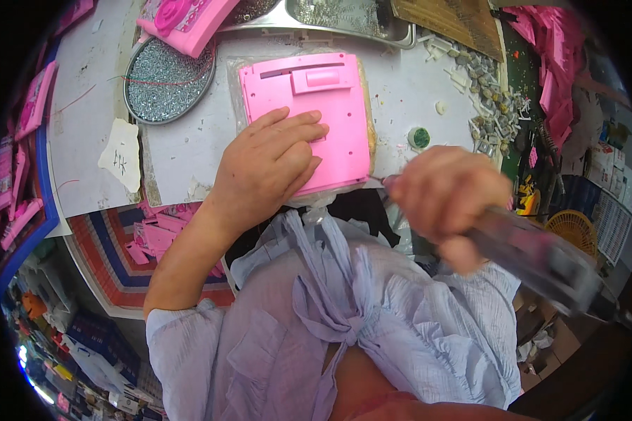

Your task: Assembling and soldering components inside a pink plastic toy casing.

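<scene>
A pink plastic casing lies back side up on a padded, plastic-wrapped support at the table's near edge. Across its left part rests my left hand, pressing down with fingers stretched and slightly bent, not wrapped round it. My right hand is closed round a dark electric screwdriver, which is blurred by motion. The screwdriver's thin bit points left, its tip at the casing's lower right corner, by a screw hole. Whether a screw sits there is too small to tell.
A round dish of small screws stands at the back left, beside another pink casing. Behind is a metal tray. Small metal and white parts lie scattered right, near a small green-topped round item. Pink parts fill a striped container below left.
</scene>
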`<state>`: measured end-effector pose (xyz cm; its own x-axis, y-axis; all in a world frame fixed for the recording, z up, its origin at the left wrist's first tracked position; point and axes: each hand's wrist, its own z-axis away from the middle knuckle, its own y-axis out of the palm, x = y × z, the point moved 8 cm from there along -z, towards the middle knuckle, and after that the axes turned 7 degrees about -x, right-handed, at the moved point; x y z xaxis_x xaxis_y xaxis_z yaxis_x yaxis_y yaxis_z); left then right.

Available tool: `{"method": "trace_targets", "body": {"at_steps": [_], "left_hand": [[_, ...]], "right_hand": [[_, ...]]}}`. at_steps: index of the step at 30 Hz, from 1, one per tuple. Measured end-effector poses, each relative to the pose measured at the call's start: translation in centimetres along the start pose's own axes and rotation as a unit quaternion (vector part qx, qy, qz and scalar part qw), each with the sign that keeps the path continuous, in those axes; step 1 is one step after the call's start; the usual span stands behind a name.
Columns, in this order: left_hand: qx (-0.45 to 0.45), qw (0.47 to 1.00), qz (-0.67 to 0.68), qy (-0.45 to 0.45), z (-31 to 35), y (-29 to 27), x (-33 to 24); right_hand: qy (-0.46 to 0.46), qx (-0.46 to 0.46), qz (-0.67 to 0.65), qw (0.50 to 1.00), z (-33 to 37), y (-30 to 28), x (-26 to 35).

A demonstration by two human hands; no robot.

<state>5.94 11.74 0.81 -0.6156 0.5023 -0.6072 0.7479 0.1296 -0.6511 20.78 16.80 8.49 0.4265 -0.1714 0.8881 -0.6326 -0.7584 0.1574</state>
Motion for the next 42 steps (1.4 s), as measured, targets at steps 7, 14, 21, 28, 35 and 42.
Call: {"method": "trace_targets", "body": {"at_steps": [7,14,21,28,35,42], "left_hand": [[-0.009,1.0,0.03,-0.006,0.1,-0.1,0.1],[-0.009,0.999,0.039,-0.009,-0.2,0.0,0.7],[-0.009,0.999,0.035,-0.017,0.6,0.1,0.5],[0.006,0.999,0.044,-0.03,0.3,0.0,0.7],[-0.008,0.996,0.076,-0.038,0.2,0.0,1.0],[-0.034,0.991,0.118,-0.047,0.8,-0.2,1.0]], "right_hand": [[-0.002,-0.045,0.058,0.997,-1.4,1.2,-2.4],[0.021,-0.054,0.026,0.998,-4.1,-1.2,-2.2],[0.001,-0.049,0.004,0.999,-4.3,-0.7,-4.3],[0.022,-0.06,-0.017,0.998,-9.3,-4.5,-4.5],[0.049,-0.043,0.008,0.998,-9.8,-4.1,-8.1],[0.018,-0.04,-0.026,0.999,-10.7,-2.6,-3.1]]}}
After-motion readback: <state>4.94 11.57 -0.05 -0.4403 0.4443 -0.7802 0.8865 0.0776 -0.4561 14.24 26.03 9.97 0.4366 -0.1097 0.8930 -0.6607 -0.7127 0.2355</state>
